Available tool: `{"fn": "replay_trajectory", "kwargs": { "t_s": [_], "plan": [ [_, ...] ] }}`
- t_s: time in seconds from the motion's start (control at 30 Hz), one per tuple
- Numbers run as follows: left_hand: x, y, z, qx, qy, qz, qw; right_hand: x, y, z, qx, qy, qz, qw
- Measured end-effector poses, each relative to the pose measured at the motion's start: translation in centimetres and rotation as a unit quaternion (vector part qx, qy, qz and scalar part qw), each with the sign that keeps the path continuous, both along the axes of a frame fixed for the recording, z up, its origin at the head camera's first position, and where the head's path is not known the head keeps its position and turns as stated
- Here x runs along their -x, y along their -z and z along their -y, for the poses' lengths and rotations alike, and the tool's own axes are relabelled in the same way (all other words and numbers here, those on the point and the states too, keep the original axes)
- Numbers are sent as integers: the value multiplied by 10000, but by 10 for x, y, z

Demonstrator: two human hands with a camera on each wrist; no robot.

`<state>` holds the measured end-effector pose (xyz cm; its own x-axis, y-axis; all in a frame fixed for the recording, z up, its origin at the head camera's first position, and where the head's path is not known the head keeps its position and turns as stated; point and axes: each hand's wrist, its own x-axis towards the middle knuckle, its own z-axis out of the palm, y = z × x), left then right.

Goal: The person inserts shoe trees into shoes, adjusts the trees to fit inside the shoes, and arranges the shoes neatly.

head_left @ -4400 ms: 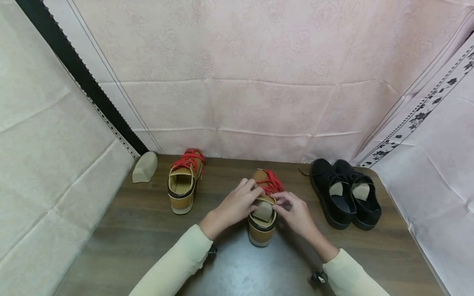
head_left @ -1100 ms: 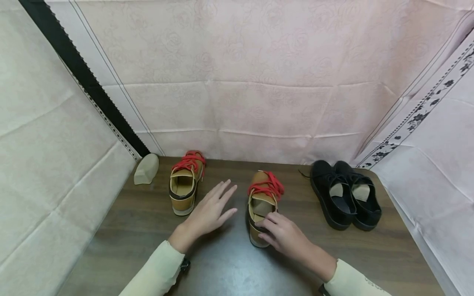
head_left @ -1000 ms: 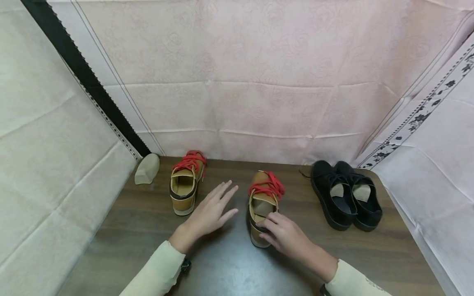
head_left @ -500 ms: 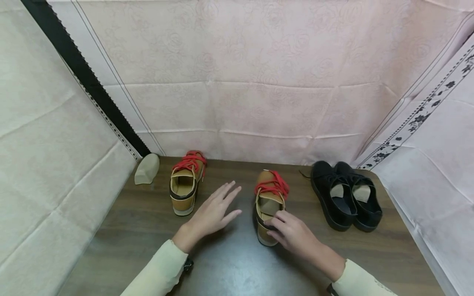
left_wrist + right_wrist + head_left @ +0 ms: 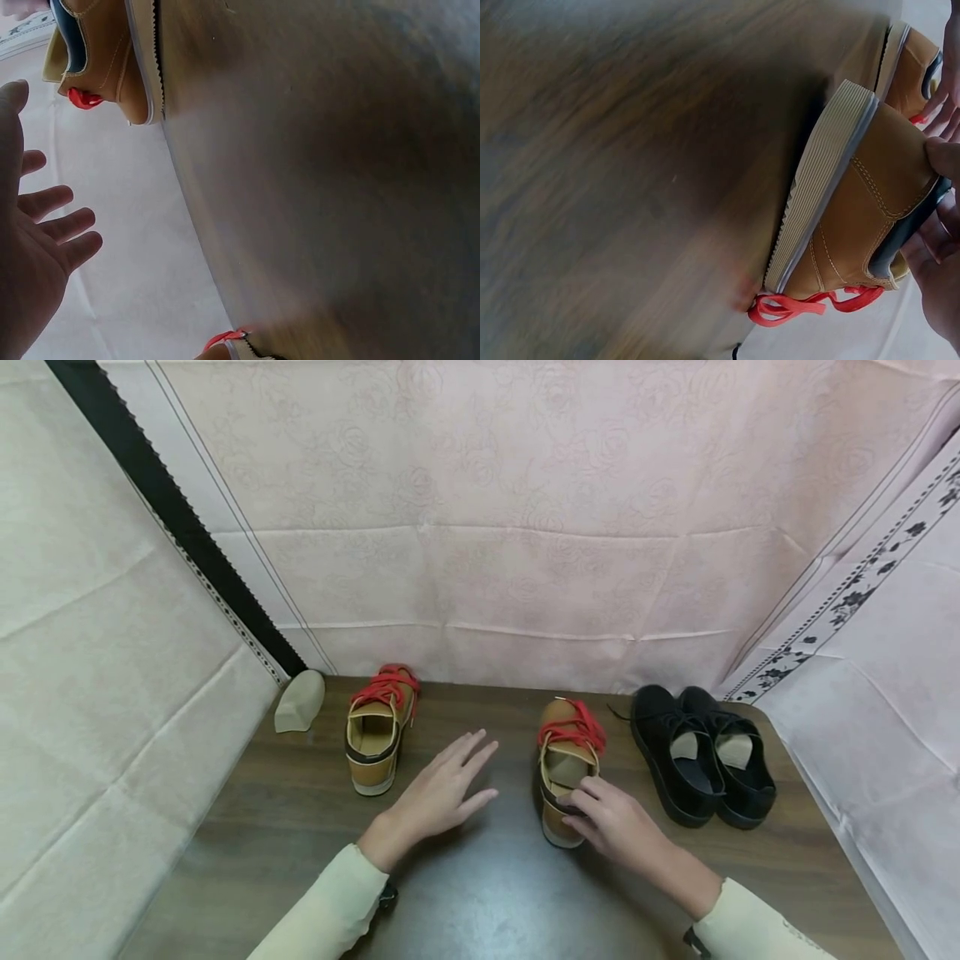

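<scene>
My right hand (image 5: 618, 827) pinches the heel collar of a tan sneaker (image 5: 558, 831) with red laces; in the right wrist view the thumb lies outside the sneaker's heel (image 5: 889, 154) and the fingers reach inside. There the heel looks raised a little off the floor. A cream shoe insert (image 5: 566, 768) sits in its opening, partly visible. My left hand (image 5: 435, 797) hovers between the two tan sneakers, fingers spread, holding nothing. The other tan sneaker (image 5: 371, 772) stands to the left, with no insert showing in its opening.
A loose cream shoe insert (image 5: 300, 702) stands at the back left corner. Two black lace-up shoes (image 5: 656, 693), each with a pale insert inside, stand side by side at the right. Pale patterned cloth (image 5: 480, 577) hangs behind the brown wood-look surface (image 5: 247, 827).
Earlier both hands were at the sneaker's opening. The left hand has since drawn away to the left; the right has taken the heel and shifted the sneaker right, towards the black shoes.
</scene>
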<state>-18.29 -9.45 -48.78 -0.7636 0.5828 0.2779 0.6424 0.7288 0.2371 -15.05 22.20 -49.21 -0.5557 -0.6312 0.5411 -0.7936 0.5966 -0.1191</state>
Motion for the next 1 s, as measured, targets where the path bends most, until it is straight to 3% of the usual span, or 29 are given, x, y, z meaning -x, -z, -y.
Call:
{"fn": "replay_trajectory", "kwargs": {
  "t_s": [1.0],
  "plan": [
    [1,8,-40,143,431,-210,9987,19,-2,-49,2,300,-161,9994]
  ]
}}
